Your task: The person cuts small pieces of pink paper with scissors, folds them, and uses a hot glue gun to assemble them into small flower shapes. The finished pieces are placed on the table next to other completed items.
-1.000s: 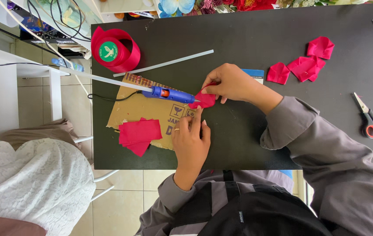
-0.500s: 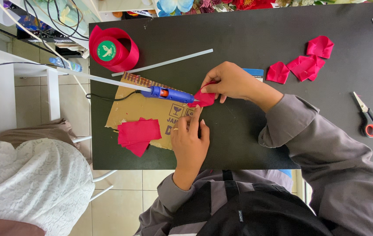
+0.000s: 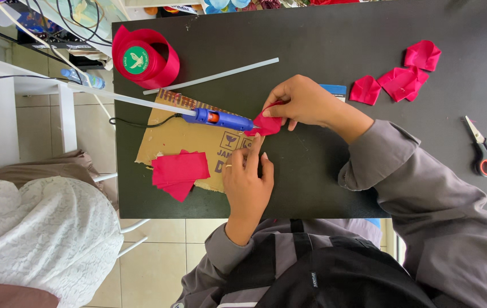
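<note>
Looked like a gluing step: pressed a small red ribbon piece (image 3: 266,124) against the nozzle of the blue glue gun (image 3: 220,119), which lay on its side on a sheet of cardboard (image 3: 180,137) on the black table (image 3: 323,40). Judged the fold as formed but not yet fixed.

Right hand (image 3: 306,102): pinched shut on the red ribbon piece, thumb and forefinger closed on its upper edge, the other fingers curled loosely above it. Kept the piece just past the cardboard's right edge, touching or all but touching the gun's tip; could not tell whether glue had come out.

Left hand (image 3: 248,181): released and flat, palm down on the cardboard, fingers spread and pointing toward the gun. Held nothing; fingertips lay just below the nozzle end, near it, and could not tell whether they touched it.

Called, for any next move, for a steady dab at the fold, fingers clear of the hot tip, and a firm pinch while the glue set.

Around the work: a stack of cut red squares (image 3: 179,169) on the cardboard beside the left hand, a roll of red ribbon (image 3: 143,57) at the table's far left corner, 1 spare glue stick (image 3: 212,76) beyond the gun, several folded red pieces (image 3: 403,77) well apart to the right, and red-handled scissors (image 3: 485,151) near the right edge.
</note>
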